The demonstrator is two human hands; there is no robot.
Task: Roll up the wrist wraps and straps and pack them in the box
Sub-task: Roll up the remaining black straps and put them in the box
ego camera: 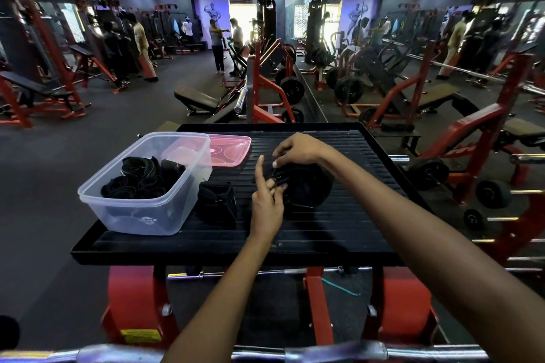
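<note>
No brand or writing can be read anywhere; a yellow label (141,335) on the red frame (132,298) below is too blurred to make out, and a pale embossed mark on the near wall of the box (129,209) is illegible.

The wrap (306,188) being worked is black, a thick, partly rolled bundle lying on the ribbed black platform (339,233), right of centre; its loose end runs toward the left, dark against the dark ribs, so its edges are hard to trace. The left hand (265,200) rests at the near-left side of the bundle, index finger straight and raised, the other fingers curled against the fabric; whether they truly grip it I cannot tell. The right hand (295,150) comes from above, fingertips bunched and pinching the wrap's top edge.

The box is clear plastic and stands on the platform's left part; inside lie several rolled black wraps (144,177), coils showing at their ends. Its pink lid (231,150) lies flat behind it, touching the box's far side. A second black wrap (216,200), loosely folded, sits just beside the box's right wall, between box and left hand.

Beyond the platform are red gym machines, benches (200,100), and people (216,44) standing far off.
</note>
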